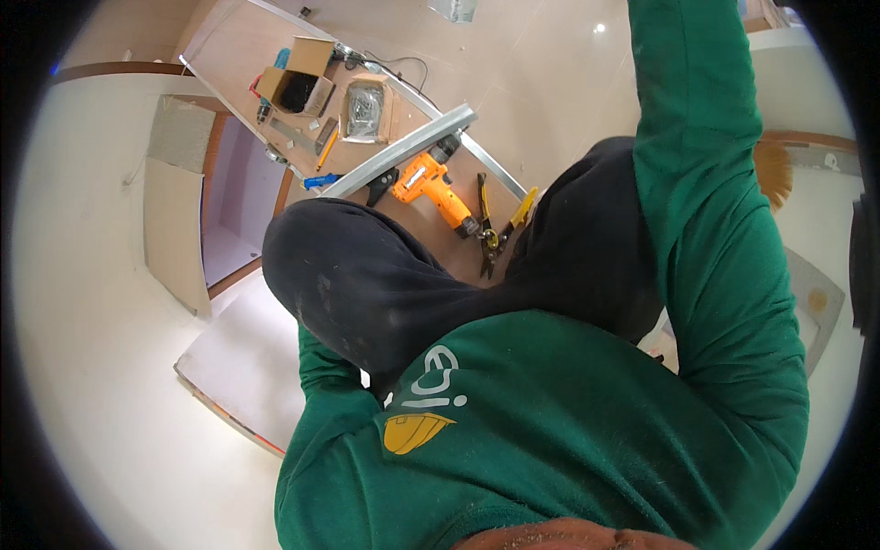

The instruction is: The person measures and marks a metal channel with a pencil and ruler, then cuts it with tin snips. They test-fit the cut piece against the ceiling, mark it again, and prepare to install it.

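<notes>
Neither of my hands shows. My right arm, in a green sleeve [701, 137], reaches up past the top edge, so its hand is out of the picture. The left sleeve [325, 371] goes down beside my left knee, and that hand is hidden behind my leg. In front of my knees lies an orange cordless drill [423, 180], next to a grey metal channel [403, 151]. Tin snips [493, 238] with yellow-and-black handles rest between my legs. A blue-handled tool [321, 181] pokes out by my left knee.
On the long board [234, 46] stand an open cardboard box [316, 57] of black screws and a second box [367, 110] holding a clear bag. A pencil [327, 151] lies nearby. Teal-and-red tool parts [263, 110] sit behind the first box. An opening [243, 197] is at left.
</notes>
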Demonstrator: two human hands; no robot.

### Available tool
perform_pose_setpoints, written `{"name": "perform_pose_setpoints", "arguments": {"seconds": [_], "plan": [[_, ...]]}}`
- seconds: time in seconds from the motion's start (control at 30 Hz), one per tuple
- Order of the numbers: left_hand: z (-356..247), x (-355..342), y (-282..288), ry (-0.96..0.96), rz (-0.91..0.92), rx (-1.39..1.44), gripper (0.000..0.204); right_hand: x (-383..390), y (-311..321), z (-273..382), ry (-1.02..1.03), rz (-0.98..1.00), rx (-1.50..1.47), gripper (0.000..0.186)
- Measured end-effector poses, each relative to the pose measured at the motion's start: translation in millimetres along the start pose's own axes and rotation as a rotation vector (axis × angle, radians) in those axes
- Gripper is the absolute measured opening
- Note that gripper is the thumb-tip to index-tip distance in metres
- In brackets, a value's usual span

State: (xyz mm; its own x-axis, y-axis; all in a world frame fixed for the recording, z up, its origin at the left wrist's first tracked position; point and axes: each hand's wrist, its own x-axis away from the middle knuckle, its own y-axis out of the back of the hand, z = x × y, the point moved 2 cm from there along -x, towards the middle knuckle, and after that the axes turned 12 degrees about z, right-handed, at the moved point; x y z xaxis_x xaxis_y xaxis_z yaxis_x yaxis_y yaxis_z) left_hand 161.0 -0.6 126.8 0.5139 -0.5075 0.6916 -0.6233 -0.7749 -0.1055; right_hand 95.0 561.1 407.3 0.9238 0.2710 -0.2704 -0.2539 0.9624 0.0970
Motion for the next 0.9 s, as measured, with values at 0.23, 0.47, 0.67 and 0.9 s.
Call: {"name": "perform_pose_setpoints", "arguments": {"seconds": [0.23, 0.47, 0.67, 0.9], "plan": [[-228, -7, -17, -0.578, 0.179, -0.654, 0.061, 104, -100, -114, -0.523, 0.479, 0.477, 0.083], [-322, -18, -176, -0.797, -0.082, -0.638, 0.063, 179, -179, -191, -0.639, 0.917, 0.732, 0.104], [-288, -87, -68, -0.390, 0.354, -0.368, 0.061, 225, -227, -243, -0.469, 1.081, 0.879, 0.123], [-252, -107, -78, -0.277, 0.474, -0.126, 0.067, 264, -299, -317, -0.246, 1.252, 1.224, 0.127]]}}
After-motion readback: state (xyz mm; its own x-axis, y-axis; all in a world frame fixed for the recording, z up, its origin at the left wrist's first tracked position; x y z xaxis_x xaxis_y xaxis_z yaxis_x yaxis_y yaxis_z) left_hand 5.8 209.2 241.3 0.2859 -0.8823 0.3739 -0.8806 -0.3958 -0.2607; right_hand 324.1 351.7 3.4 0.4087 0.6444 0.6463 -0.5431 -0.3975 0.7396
